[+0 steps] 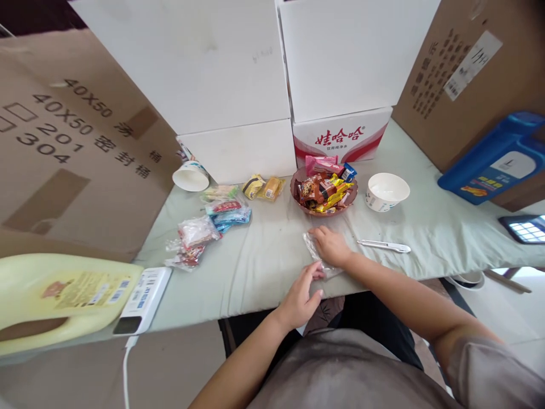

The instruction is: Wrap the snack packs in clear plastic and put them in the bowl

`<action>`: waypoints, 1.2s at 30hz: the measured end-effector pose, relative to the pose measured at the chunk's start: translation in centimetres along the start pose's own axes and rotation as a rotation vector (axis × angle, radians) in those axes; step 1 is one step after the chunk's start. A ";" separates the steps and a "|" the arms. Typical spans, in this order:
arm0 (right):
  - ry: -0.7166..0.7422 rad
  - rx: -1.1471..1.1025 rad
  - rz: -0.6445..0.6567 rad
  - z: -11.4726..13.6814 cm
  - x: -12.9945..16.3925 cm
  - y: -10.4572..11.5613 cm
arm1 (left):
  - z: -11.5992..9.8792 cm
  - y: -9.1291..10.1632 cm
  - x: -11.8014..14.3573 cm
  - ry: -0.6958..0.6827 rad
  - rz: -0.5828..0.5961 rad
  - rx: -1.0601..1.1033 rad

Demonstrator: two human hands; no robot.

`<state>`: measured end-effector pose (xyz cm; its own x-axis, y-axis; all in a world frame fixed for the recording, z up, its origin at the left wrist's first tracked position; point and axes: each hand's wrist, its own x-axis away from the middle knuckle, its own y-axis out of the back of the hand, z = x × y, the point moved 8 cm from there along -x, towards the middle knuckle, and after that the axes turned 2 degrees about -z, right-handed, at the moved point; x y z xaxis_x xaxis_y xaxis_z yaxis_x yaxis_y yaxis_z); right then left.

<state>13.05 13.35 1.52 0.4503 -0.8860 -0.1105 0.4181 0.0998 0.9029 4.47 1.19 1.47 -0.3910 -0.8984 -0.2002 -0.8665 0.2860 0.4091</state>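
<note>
A crinkled clear plastic bag (311,245) lies at the front of the cloth-covered table. My right hand (331,246) rests palm down on it, fingers stretched forward, covering much of it. At the bag's near end, my left hand (301,298) has its fingers bent and its thumb apart, fingertips touching the plastic or just beside it. Just beyond is a reddish-brown bowl (293,199) heaped with wrapped snacks (326,190) in brown, yellow, pink and blue. A white utility knife (385,246) lies to the right of my right hand.
White paper bowls stand upright at right (387,193) and tipped at left (191,176). Bagged snacks (198,233) and yellow packets (264,187) lie left. A yellow jug (63,289), a power bank (145,298), a blue bottle (489,162) and a phone (523,228) flank the table; boxes (340,136) wall the back.
</note>
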 end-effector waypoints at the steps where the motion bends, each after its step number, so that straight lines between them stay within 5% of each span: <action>1: 0.016 0.042 0.004 0.1 0.2 -0.4 | -0.3 0.5 -0.2 0.003 -0.052 -0.059; 5: 0.057 0.142 -0.033 0.3 0.8 -0.8 | -2.1 2.6 -2.3 -0.106 -0.229 -0.369; 10: 0.093 0.158 -0.067 0.1 0.7 0.0 | -0.4 2.0 -6.2 -0.137 -0.142 -0.670; 14: -0.063 0.263 -0.262 -2.0 1.6 3.7 | 1.1 1.6 -6.8 -0.104 -0.106 -0.711; 16: -0.018 0.264 -0.326 -1.8 3.2 4.8 | 1.3 1.7 -6.6 -0.105 -0.108 -0.687; 20: 0.421 0.205 -0.122 2.7 9.0 1.8 | 1.2 2.0 -6.2 -0.111 -0.121 -0.650; 23: 0.452 0.252 -0.055 3.9 13.4 -0.5 | 0.9 1.3 -6.1 -0.153 -0.059 -0.655; 26: 0.454 0.215 -0.079 3.8 15.5 -0.4 | 0.5 0.4 -5.9 -0.204 0.022 -0.674; 32: 0.426 -0.001 -0.167 3.0 13.6 3.9 | 0.4 0.1 -5.9 -0.197 0.069 -0.661; 36: 0.452 0.012 -0.043 3.2 10.2 4.1 | 0.7 0.5 -5.8 -0.198 0.043 -0.606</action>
<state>16.82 3.23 5.42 0.7332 -0.6023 -0.3156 0.4357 0.0597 0.8981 6.09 6.80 2.24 -0.5215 -0.7952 -0.3094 -0.5424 0.0291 0.8396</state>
